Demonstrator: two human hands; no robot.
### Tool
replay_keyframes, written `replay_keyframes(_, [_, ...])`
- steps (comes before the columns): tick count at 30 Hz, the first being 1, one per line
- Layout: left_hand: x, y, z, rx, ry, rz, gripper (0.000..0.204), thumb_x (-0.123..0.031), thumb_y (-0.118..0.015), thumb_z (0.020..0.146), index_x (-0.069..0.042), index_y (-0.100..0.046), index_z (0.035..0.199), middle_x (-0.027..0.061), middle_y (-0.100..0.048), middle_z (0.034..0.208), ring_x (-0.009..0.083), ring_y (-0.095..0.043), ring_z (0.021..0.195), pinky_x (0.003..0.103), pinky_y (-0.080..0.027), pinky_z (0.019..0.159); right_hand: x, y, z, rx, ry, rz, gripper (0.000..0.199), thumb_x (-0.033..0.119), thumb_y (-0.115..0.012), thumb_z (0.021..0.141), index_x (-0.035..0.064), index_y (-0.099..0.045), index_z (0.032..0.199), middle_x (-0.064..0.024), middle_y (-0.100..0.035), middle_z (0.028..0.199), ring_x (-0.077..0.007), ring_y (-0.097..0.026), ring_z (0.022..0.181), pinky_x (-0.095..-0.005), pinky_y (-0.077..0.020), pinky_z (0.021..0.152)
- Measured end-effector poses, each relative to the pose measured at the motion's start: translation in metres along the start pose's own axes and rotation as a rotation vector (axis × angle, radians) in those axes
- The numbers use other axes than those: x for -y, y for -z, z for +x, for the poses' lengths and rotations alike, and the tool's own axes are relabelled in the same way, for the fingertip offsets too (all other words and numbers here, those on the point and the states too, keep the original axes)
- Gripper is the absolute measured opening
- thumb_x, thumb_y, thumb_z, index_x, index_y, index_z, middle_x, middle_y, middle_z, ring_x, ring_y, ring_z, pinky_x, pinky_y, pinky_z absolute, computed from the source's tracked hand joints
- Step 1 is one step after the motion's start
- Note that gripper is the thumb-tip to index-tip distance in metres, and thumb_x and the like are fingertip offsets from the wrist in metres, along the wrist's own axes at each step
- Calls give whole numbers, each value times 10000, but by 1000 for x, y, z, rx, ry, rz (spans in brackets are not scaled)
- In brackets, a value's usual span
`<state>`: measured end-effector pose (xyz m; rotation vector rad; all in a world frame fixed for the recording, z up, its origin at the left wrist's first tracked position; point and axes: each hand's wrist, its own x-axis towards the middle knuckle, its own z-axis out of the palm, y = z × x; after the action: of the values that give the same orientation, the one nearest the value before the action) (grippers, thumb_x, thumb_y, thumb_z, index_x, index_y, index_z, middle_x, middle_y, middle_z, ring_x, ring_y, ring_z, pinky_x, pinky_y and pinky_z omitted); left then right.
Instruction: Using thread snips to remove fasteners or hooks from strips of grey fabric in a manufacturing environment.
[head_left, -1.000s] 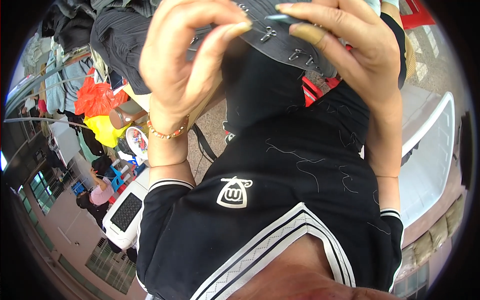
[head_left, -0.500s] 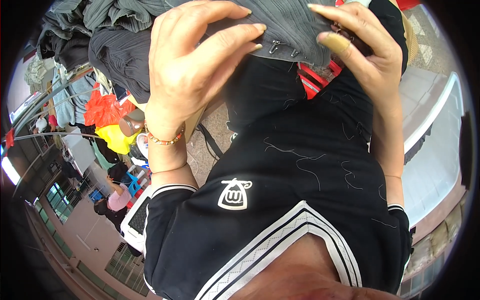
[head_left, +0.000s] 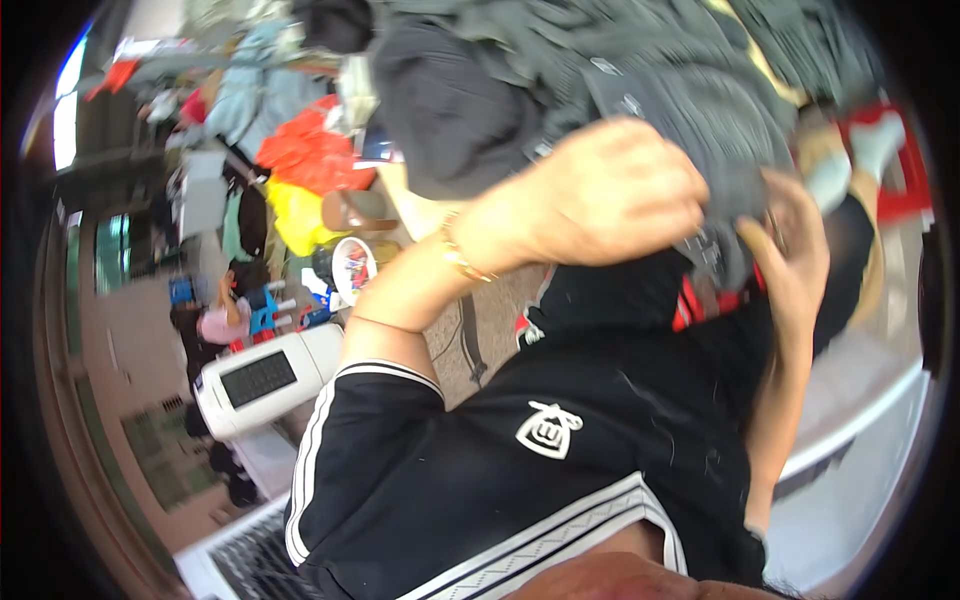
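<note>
While heaped dark clothing (head_left: 480, 110) fills the upper field, with red (head_left: 305, 155) and yellow (head_left: 292, 212) bags, a round printed tub (head_left: 352, 268) and a white appliance with a dark panel (head_left: 262, 378) lying to the left, the wearer's black white-striped shirt (head_left: 520, 470) occupies the lower centre and blocks the ground beneath. The left hand (head_left: 610, 195), a beaded bracelet (head_left: 458, 255) at its wrist, is curled shut, knuckles outward, bunching the grey garment (head_left: 700, 120) held just above the chest. The right hand (head_left: 795, 250) presses the garment's lower edge from the right, fingers (head_left: 760, 240) bent around the cloth. The fingertips of both hands are buried in fabric, motion blur softens everything, and a small figure in pink (head_left: 222, 322) at far left is barely legible.
</note>
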<state>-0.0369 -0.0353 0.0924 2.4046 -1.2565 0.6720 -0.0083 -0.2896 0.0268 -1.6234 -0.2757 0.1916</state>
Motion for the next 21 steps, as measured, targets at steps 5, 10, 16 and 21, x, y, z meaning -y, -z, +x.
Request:
replay_keyframes(5, [-7,1,3,-18,-39,44,128,-152,-684,776,-67,-629,853,40,-636,985,200,-637,942,339,-520,812,-23,12,11,54,-52,103,372,-110,-732,829,4,-619,1164,72,-463,839,-4,-421,743,-154,-323,650])
replay_keyframes(10, [-9,5,4,-12,-28,93,121,-163,-678,781,-77,-603,820,37,-618,964,193,-626,928,328,-508,798,-35,30,21,145,52,6,212,-103,-694,879,-24,-636,1067,13,-628,983,-43,-566,902,-175,-439,798])
replay_keyframes(16, [-12,16,7,25,43,56,122,-127,-650,814,-67,-610,912,49,-624,980,218,-629,931,343,-514,791,0,50,25,-111,260,-201,157,-83,-670,908,-45,-657,1059,-55,-674,1041,-120,-642,980,-234,-488,894])
replay_keyframes(21, [0,16,-5,-35,197,64,219,-26,-718,734,-88,-661,937,59,-684,990,262,-662,933,372,-528,792,24,12,62,-116,584,-433,276,-24,-698,831,-19,-692,1106,-104,-727,1017,-172,-697,901,-269,-522,784])
